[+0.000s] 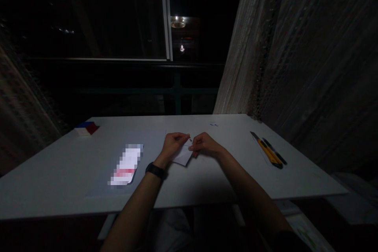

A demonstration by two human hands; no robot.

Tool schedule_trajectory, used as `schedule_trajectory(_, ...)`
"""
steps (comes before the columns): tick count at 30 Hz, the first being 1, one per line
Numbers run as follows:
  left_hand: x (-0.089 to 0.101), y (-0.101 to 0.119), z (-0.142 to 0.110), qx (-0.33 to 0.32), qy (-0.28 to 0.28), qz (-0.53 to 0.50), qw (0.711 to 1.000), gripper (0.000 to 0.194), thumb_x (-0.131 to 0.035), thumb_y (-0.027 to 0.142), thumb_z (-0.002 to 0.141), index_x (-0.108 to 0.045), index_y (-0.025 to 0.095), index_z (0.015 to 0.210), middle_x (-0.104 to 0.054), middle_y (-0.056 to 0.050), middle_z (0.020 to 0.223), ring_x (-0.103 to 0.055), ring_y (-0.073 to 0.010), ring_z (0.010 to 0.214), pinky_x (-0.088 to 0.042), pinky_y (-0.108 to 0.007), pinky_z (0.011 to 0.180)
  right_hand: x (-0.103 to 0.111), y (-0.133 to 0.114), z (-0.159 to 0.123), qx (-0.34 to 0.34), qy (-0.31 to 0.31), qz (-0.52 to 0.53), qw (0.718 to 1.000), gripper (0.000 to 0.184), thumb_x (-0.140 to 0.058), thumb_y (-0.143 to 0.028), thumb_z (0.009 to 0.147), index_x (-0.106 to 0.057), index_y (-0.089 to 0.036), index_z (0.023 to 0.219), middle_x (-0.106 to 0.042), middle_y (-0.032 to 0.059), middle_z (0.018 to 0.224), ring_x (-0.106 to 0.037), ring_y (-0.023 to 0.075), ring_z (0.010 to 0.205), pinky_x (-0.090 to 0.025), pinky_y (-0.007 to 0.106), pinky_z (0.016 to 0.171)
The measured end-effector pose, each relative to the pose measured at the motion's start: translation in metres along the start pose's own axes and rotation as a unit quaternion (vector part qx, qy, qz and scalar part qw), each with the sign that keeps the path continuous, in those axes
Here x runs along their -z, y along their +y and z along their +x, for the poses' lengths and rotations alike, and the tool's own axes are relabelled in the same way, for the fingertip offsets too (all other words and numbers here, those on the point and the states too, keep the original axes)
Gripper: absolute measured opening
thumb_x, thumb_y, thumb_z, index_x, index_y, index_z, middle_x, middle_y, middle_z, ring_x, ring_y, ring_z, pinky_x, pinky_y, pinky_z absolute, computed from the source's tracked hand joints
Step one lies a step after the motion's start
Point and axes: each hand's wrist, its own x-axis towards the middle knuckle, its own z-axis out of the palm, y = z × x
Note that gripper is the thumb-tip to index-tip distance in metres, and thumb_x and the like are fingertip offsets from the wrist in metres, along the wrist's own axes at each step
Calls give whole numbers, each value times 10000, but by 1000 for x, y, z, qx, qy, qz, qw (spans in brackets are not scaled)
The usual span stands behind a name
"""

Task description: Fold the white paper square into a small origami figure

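A small folded piece of white paper [183, 156] is held just above the white table [206, 181] at its middle. My left hand [173, 144] pinches the paper's upper left part, fingers closed; a dark watch sits on that wrist. My right hand [203, 145] pinches the paper's upper right edge, fingers curled together. The two hands almost touch over the paper. The light is dim, so the folds are hard to make out.
A yellow utility knife [267, 151] and a black pen [275, 151] lie at the right of the table. A blurred-out white and red item [126, 164] rests on a grey sheet at the left. A coloured cube [86, 128] sits at the far left corner. Dark window and curtains stand behind.
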Motion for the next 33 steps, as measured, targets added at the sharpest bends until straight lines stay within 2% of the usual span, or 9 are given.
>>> schedule_trajectory(8,1,-1,1,-12,53,47,997,319,-693,425,598,-702,116,678,-695,-102,696,-630,-208,682,-452,-260,571,-4,3,4,12,40,4,999,349,-786,-375,488,-572,-114,576,-632,32,489,-594,139,432,-478,234,445)
schedule_trajectory(14,-1,-2,3,4,54,33,998,398,-711,389,593,-707,117,884,-706,-92,758,-623,-193,675,-455,-269,592,9,-2,3,28,103,1,994,318,-765,-375,522,-591,-109,551,-608,31,454,-559,128,405,-433,230,424)
schedule_trajectory(19,-2,-7,3,-6,54,45,998,298,-706,366,593,-718,114,751,-705,-100,762,-627,-208,704,-464,-295,646,12,-3,3,21,123,10,992,306,-778,-351,483,-597,-115,556,-585,7,476,-534,116,435,-411,237,450)
schedule_trajectory(23,-2,-7,1,-17,43,69,997,255,-695,356,598,-715,133,719,-705,-85,744,-630,-209,715,-463,-293,667,9,1,6,46,133,-6,990,305,-782,-345,469,-580,-121,512,-537,-20,453,-476,90,432,-354,227,448)
schedule_trajectory(28,-3,-7,1,-31,41,99,994,230,-671,351,623,-709,142,710,-701,-73,717,-626,-199,688,-455,-280,642,8,4,10,36,164,-22,986,319,-777,-346,451,-544,-129,438,-482,-29,395,-424,82,397,-304,229,425)
schedule_trajectory(33,-2,-10,2,-50,44,121,990,225,-652,347,651,-711,145,731,-701,-72,729,-627,-194,689,-448,-273,644,7,6,13,89,169,-50,980,280,-757,-361,504,-615,-131,578,-557,-15,509,-474,96,482,-342,232,490)
